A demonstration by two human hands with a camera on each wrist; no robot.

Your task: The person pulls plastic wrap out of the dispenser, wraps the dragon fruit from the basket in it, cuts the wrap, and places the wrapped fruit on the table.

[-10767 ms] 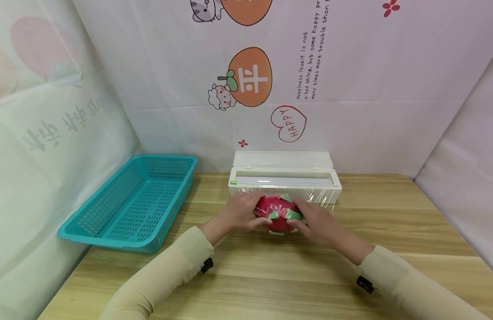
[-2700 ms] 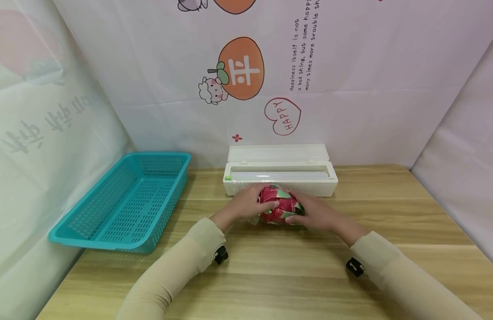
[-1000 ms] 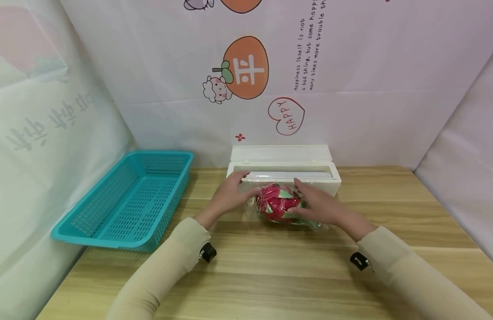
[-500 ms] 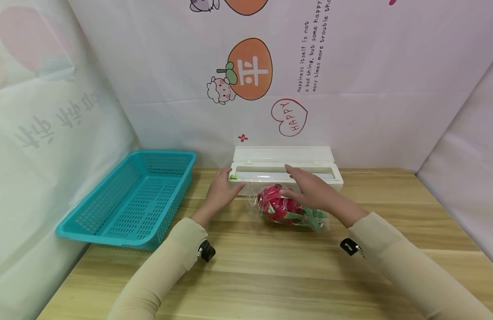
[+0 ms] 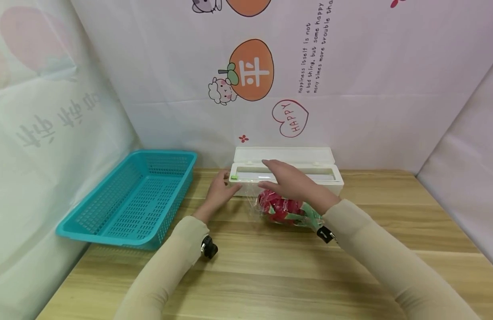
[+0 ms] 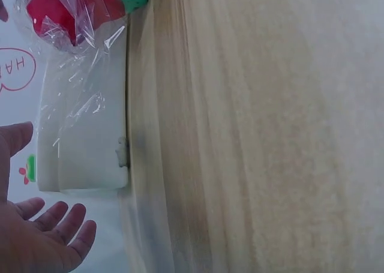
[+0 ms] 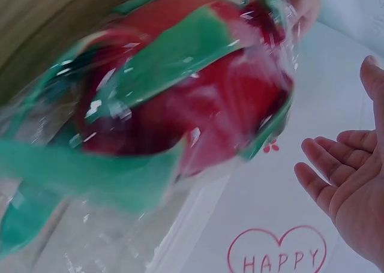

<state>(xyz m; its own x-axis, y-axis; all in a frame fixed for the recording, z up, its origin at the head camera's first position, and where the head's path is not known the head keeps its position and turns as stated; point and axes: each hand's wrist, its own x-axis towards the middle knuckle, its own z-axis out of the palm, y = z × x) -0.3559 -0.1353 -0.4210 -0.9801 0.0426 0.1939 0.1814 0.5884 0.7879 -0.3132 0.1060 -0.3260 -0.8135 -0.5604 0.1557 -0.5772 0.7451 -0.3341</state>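
A red dragon fruit (image 5: 280, 211) with green scales lies on the table, wrapped in clear cling film (image 5: 252, 200). Film runs from it toward the white cling film box (image 5: 330, 188), whose lid stands up at the back. My left hand (image 5: 221, 192) is at the box's left end, near the green slider (image 5: 234, 177); in the left wrist view its fingers (image 6: 69, 225) are spread and slightly bent, holding nothing. Over the fruit and the box's front edge reaches my right hand (image 5: 288, 180). The right wrist view shows that hand's fingers (image 7: 327, 159) relaxed, apart from the dragon fruit (image 7: 234, 105).
A teal plastic basket (image 5: 170, 222) with perforated walls stands at the left of the wooden table (image 5: 266, 275). Behind the box hangs a white printed cloth (image 5: 170, 80), and further white cloth encloses both sides.
Both hands have let go of the wrapped dragon fruit. The left hand has moved left to the box's end; the right has lifted and moved left above the fruit, toward the box.
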